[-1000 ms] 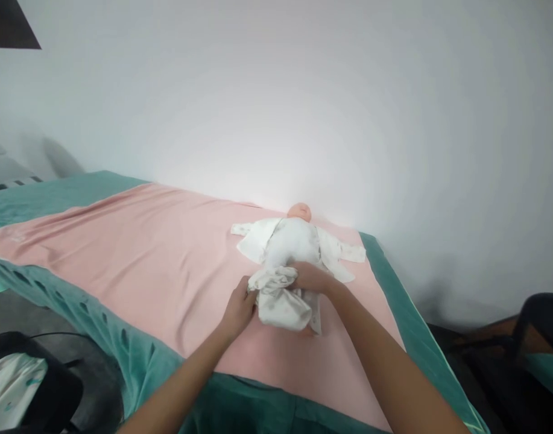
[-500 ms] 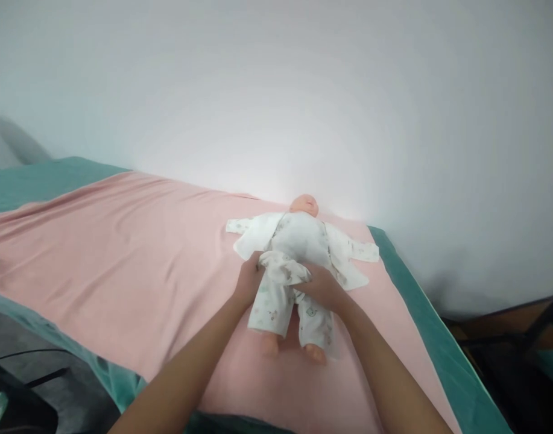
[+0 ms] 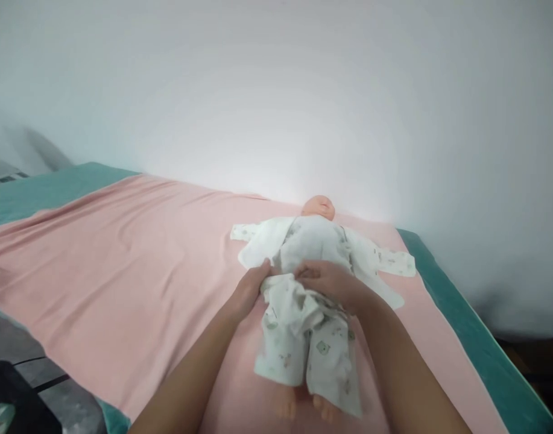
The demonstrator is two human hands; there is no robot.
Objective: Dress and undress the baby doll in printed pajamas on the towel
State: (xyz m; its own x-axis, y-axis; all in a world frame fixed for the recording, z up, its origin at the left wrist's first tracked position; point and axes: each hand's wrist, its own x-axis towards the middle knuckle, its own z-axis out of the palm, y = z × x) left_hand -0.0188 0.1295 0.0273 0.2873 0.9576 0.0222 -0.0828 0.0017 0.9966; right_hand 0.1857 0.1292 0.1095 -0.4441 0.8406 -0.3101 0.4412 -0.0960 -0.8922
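A baby doll (image 3: 319, 207) lies on its back, head toward the wall and bare feet toward me. White printed pants (image 3: 283, 343) cover its legs, their upper part bunched near the hips. My left hand (image 3: 252, 288) pinches the left side of the waistband between thumb and fingers. Over the bunched waist, my right hand (image 3: 333, 280) has its fingers curled on the fabric; its fingertips are partly hidden. White cloth (image 3: 315, 238) covers the doll's torso. A white printed top (image 3: 267, 236) spreads out on both sides of it, sleeves stretched outward.
A wrinkled pink blanket (image 3: 135, 253) lies under the doll, over a teal sheet (image 3: 457, 313). The pale wall (image 3: 276, 102) rises behind the bed. At the lower left stands a dark object (image 3: 18, 392) on the grey floor, with a thin cable near it.
The view has shifted, so the doll sits lower and farther right. My right hand has moved up to the top of the waist. The pants' bunched waist is spread wider and covers more of the legs.
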